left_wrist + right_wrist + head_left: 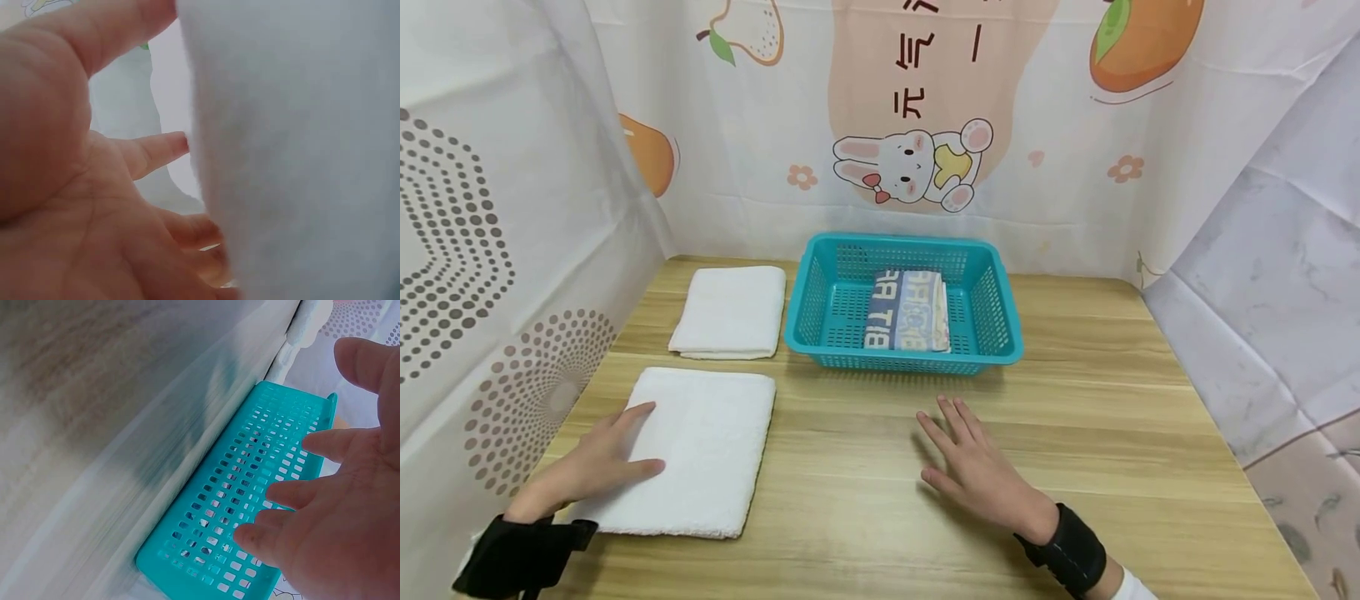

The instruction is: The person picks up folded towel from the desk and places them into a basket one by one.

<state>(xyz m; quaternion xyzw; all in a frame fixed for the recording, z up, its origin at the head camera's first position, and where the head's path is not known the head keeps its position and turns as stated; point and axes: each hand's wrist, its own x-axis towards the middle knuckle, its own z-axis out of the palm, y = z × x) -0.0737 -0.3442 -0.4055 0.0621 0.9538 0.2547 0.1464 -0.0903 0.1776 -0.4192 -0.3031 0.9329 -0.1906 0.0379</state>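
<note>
A large folded white towel point(707, 450) lies on the table at the front left. My left hand point(597, 462) is at its left side, thumb and index finger stretched out over the towel. In the left wrist view, the fingertips point(178, 142) meet the edge of the white cloth point(300, 150), with the palm facing it. My right hand point(981, 479) is spread over the table in front of the turquoise basket point(902, 360), fingers extended and holding nothing. A folded blue, yellow and white patterned cloth point(907, 312) sits inside the basket.
A smaller folded white towel point(730, 312) lies left of the basket, behind the large one. The wood-grain table point(1090, 400) is bounded by a printed curtain point(737, 150) at the back and left, and a marble-patterned sheet point(1285, 275) on the right.
</note>
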